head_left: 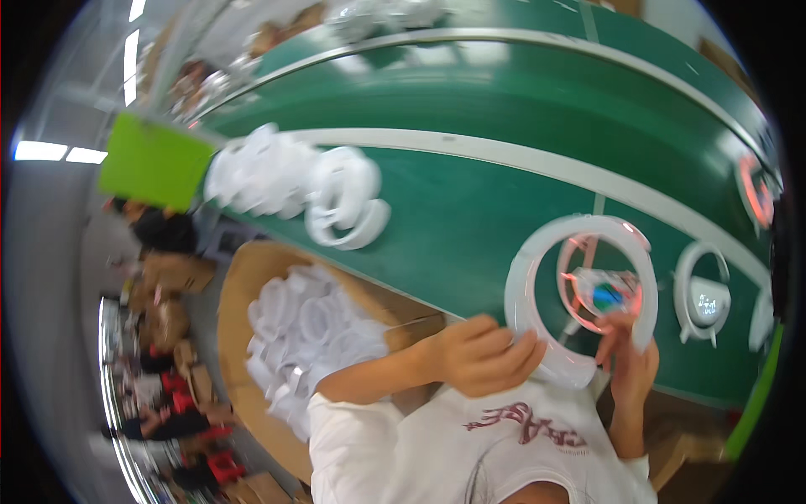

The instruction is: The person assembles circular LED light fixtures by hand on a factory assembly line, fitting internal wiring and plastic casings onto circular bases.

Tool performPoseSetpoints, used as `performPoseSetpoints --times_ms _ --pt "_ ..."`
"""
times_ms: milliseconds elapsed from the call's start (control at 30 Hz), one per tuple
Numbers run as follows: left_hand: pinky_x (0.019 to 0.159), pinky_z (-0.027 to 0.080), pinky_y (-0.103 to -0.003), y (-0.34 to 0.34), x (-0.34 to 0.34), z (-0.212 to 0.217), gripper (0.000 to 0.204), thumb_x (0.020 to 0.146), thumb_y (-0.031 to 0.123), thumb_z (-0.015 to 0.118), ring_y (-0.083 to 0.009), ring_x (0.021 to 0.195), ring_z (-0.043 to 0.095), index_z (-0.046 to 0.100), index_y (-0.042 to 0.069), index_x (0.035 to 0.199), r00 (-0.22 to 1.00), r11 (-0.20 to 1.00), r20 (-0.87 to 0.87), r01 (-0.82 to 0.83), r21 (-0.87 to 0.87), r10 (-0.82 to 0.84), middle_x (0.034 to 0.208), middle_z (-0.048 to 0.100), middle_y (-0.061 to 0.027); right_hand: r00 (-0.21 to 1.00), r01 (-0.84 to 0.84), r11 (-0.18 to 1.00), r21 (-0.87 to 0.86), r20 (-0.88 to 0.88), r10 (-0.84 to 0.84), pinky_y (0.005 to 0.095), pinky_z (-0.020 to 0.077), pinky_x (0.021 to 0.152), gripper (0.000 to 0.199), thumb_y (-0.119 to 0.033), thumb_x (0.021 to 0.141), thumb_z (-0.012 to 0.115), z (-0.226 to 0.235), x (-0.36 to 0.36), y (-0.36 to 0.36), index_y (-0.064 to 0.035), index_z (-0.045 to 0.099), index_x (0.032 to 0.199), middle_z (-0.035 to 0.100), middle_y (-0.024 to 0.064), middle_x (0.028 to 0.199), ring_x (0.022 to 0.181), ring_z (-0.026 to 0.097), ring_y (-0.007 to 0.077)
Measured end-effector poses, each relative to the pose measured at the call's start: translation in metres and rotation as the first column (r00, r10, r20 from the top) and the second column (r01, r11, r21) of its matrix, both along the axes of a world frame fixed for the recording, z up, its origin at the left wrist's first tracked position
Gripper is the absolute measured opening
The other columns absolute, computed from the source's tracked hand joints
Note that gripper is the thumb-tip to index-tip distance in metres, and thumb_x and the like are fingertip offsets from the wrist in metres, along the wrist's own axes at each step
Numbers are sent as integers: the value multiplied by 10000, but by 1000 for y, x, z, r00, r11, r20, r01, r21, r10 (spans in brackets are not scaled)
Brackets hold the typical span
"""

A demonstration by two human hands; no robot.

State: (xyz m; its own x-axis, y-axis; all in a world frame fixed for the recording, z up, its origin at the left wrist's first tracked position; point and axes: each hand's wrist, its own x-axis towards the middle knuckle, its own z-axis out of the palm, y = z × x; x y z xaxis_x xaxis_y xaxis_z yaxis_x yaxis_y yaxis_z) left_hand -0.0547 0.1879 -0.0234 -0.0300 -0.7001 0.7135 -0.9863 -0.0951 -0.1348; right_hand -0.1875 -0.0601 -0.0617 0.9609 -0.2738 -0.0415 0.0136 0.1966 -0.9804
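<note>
Left hand (478, 353) grips the lower rim of a white ring housing (537, 269). Right hand (630, 357) holds the small inner part (606, 292), lit red. Both sit above the green table (470, 218). A heap of white rings (285, 181) lies at left.

white plastic ring (537, 269) | upright, held over green belt | small glowing part (606, 294) inside (reddish light)

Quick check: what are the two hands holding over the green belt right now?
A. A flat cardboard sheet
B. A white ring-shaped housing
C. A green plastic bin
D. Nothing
B: the left hand and right hand both grip a white ring-shaped housing above the green belt.
</note>
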Motion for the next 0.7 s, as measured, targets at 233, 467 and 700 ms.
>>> performPoseSetpoints --times_ms 233,467,700 --pt "632 394 -236 -17 4 -28 165 819 8 615 -106 747 499 720 90 916 871 939 351 319 128 -344 1003 601 34 941 -337 762 553 220 256 409 505 848 599 -350 1002 615 -20 -51 -47 167 538 1295 680 230 1134 989 642 288" --pt "726 521 -300 -44 25 -26 301 825 89 769 -183 906 616 606 40 1074 918 951 261 309 4 -299 1109 619 -4 805 -266 956 -126 516 292 373 463 804 419 -151 875 734 6 -67 -81 74 602 1203 678 116 970 891 568 253" --pt "848 483 -409 -95 73 -51 354 918 44 649 -307 993 598 579 -4 1261 734 968 -646 -67 240 211 1088 634 -121 684 553 812 189 454 -571 292 473 679 332 -205 992 598 27 -88 -127 -1 528 1244 647 201 1070 787 527 179"
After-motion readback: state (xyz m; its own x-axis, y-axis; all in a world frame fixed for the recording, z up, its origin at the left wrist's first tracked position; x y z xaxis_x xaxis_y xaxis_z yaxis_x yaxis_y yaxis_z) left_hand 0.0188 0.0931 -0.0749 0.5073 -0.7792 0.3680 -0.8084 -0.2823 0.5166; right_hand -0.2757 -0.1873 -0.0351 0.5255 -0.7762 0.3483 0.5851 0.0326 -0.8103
